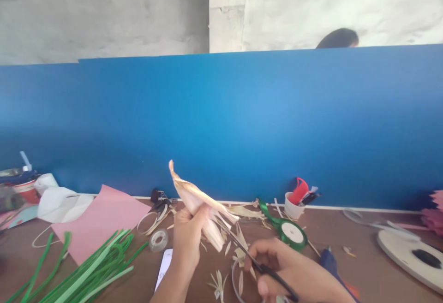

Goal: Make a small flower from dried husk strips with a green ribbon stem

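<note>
My left hand (188,236) pinches a pale dried corn husk (189,194) between thumb and fingers, raised above the table. The husk's twisted tip points up and left, and its cut, split lower end spreads to the right. My right hand (287,266) is wrapped round a pair of scissors (248,252) with dark handles. Their blades reach up and left to the husk's split end; whether they are closed on it I cannot tell. Beneath the hands lie several trimmed husk scraps (218,285).
On the left are green pipe cleaners (104,266), pink paper (104,220), a tape roll (158,240) and a phone (164,266). A green ribbon spool (292,232), a white cup (293,209) and a blue glue gun (330,264) stand right. A blue partition (221,123) runs behind; a person's head (338,38) shows above.
</note>
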Available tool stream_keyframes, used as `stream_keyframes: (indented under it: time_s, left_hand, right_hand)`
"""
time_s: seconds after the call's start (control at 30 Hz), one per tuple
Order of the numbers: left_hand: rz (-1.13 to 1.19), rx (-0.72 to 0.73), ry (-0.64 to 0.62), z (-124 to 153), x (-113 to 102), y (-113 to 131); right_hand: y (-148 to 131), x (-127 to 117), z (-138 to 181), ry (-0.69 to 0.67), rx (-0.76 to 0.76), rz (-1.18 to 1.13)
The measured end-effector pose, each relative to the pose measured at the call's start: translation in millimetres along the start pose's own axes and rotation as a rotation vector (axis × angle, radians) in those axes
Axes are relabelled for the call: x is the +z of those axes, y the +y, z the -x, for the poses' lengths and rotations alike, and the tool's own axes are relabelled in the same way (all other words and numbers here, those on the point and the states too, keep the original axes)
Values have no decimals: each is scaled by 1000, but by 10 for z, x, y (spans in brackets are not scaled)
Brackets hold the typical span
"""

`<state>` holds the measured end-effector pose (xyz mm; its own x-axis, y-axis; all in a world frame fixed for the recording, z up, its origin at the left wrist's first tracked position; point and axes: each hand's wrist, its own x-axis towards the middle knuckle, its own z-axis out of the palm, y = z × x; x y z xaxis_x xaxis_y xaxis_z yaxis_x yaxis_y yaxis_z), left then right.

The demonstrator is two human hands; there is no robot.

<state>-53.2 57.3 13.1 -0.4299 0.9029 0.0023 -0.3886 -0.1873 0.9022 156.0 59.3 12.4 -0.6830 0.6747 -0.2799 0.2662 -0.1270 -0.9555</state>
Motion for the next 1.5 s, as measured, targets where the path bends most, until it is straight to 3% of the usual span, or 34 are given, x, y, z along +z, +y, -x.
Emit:
stream_keyframes:
  time_s: [0.13, 0.83, 1.13, 1.5]
  left_hand:
    - [49, 55, 50, 9, 2, 14]
    - [16, 65, 41, 61, 36, -27]
    - [-30, 168, 130, 82, 53, -33]
    - [-66, 232, 152, 101, 56, -27]
  right_hand:
    - [47, 19, -29, -21, 3, 4]
    - [12, 80, -64, 53, 41, 24]
    - [-87, 101, -44, 103, 22, 75]
    - [-67, 110, -44, 114, 8, 99]
